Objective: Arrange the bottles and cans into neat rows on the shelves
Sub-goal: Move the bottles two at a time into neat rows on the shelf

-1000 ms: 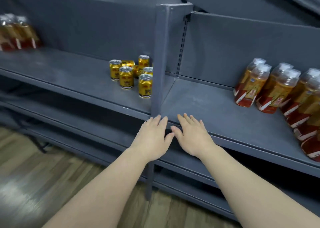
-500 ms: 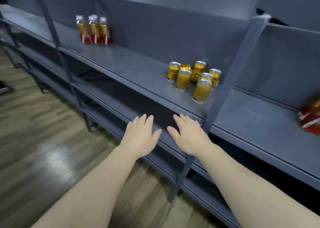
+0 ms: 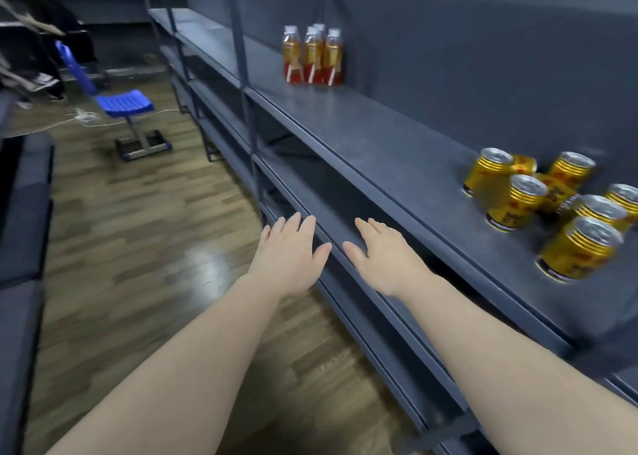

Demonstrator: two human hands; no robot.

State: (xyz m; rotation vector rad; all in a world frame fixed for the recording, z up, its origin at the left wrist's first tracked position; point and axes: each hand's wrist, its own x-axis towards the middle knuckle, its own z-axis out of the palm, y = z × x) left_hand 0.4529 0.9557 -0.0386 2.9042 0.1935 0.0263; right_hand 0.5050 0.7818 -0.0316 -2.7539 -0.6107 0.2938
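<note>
Grey shelf [image 3: 397, 151] ahead; left hand [image 3: 288, 258] and right hand [image 3: 383, 256] outstretched, palms down, each grip open, empty.

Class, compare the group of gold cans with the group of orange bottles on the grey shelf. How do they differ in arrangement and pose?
The gold cans sit scattered, with at least one lying on its side; the orange bottles stand upright in a tight cluster. The cans are squat with silver tops; the bottles are taller with pale caps. The cans lie nearer both hands. Both groups rest on the same shelf.
</note>
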